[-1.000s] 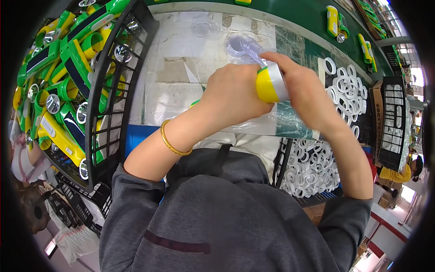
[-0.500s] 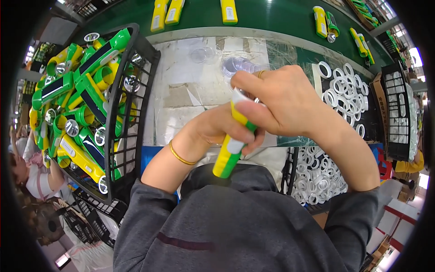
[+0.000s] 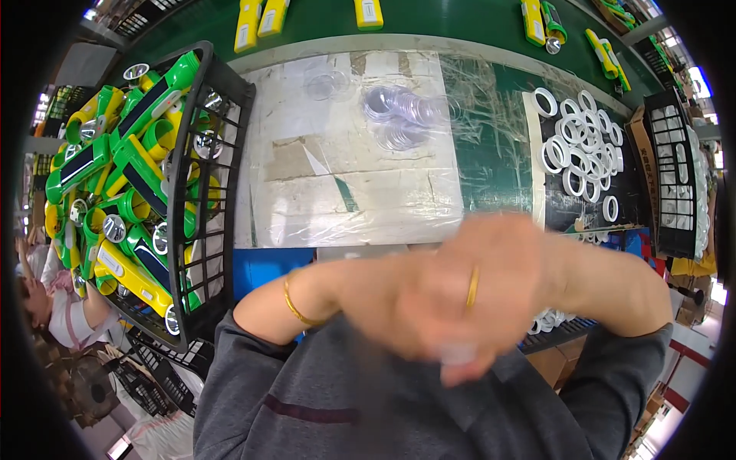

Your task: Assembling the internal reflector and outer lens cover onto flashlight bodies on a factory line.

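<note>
My right hand [image 3: 498, 280], a gold ring on one finger, is closed over my left hand [image 3: 399, 310] in front of my torso. Both are smeared by motion. The left fingers are mostly covered, and what the two hands grip is hidden. Only a small whitish patch [image 3: 458, 353] shows by the fingertips, too blurred to name. Beyond the hands, several clear round discs [image 3: 402, 107] lie overlapping on the pale worktop [image 3: 307, 207]. White rings [image 3: 586, 138] lie loosely on a dark surface to the right.
At left stands a black crate [image 3: 188, 230] heaped with green and yellow flashlights [image 3: 134, 276]. More flashlights [image 3: 369, 14] lie on the green belt [image 3: 452, 19] along the far side. A second black crate [image 3: 673, 172] is at far right. White rings [image 3: 548, 320] also show below the right forearm.
Both hands have come down and closer to my torso, the right one now over the left. The yellow and green flashlight seen in the left hand before is hidden. More clear discs are uncovered.
</note>
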Motion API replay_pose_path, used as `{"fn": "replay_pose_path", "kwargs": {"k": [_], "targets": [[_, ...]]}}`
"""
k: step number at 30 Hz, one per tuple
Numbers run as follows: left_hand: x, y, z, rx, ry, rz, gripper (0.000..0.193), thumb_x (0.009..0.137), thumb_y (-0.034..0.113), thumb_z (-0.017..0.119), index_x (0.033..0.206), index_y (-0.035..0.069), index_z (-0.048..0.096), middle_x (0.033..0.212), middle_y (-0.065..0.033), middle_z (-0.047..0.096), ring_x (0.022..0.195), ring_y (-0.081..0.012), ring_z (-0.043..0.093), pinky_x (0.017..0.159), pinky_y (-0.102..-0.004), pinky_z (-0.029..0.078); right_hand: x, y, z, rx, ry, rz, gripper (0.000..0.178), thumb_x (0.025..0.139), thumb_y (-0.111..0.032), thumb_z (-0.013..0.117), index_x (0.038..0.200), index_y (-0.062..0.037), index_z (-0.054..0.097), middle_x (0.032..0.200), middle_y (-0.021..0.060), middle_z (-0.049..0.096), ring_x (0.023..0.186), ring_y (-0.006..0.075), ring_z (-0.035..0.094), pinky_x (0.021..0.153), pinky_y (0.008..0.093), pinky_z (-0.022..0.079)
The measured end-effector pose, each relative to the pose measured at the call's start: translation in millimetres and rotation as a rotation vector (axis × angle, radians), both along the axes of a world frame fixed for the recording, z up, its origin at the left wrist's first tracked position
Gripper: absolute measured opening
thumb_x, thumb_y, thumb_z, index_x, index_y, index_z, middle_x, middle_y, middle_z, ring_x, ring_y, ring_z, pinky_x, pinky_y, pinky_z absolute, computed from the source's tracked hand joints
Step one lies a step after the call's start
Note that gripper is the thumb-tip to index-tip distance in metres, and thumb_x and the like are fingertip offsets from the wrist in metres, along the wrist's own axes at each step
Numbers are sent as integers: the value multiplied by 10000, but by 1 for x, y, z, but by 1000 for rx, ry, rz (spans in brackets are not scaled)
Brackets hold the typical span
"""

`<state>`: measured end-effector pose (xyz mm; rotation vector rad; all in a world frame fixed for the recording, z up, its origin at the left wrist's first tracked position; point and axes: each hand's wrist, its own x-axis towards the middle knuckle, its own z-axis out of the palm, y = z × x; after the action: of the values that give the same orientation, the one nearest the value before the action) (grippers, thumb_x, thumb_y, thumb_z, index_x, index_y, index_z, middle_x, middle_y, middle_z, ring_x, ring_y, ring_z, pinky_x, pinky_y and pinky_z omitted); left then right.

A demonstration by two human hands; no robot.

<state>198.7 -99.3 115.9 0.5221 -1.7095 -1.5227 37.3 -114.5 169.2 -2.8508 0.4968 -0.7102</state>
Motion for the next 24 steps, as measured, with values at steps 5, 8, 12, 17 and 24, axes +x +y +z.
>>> {"fn": "replay_pose_path", "kwargs": {"k": [5,8,12,17,24], "targets": [[-29,-52,-26,-8,-606,340,273,682,142,700,913,15,628,802,-122,671,754,-235,655,663,-379,499,11,-41,-22,107,346,-890,348,900,-354,467,783,-39,555,788,177,618,614,361,585,536,406,482],[-18,-47,-27,-71,-296,395,200,694,93,666,864,2,616,749,-97,653,634,-205,621,583,-355,487,10,-44,-4,131,446,-829,390,939,-368,408,931,-37,613,785,184,615,593,315,592,547,382,484],[3,-37,0,607,-26,-24,200,705,21,651,894,17,587,712,-53,586,589,-141,578,541,-274,467,-21,-54,23,1216,47,-646,832,926,-652,103,1189,-26,583,869,70,634,588,136,574,517,242,436],[11,-35,-5,787,70,-142,258,722,39,661,960,20,564,737,-60,596,628,-165,593,574,-286,462,-35,-55,2,1145,-4,-607,791,923,-659,212,1186,-5,569,863,74,623,614,139,585,514,261,436],[-7,-26,-21,-208,-547,408,354,648,93,705,980,37,595,764,-178,636,729,-392,612,642,-413,498,13,-17,-18,200,265,-759,474,916,-402,486,1028,49,577,772,147,585,535,253,558,495,345,457]]}}
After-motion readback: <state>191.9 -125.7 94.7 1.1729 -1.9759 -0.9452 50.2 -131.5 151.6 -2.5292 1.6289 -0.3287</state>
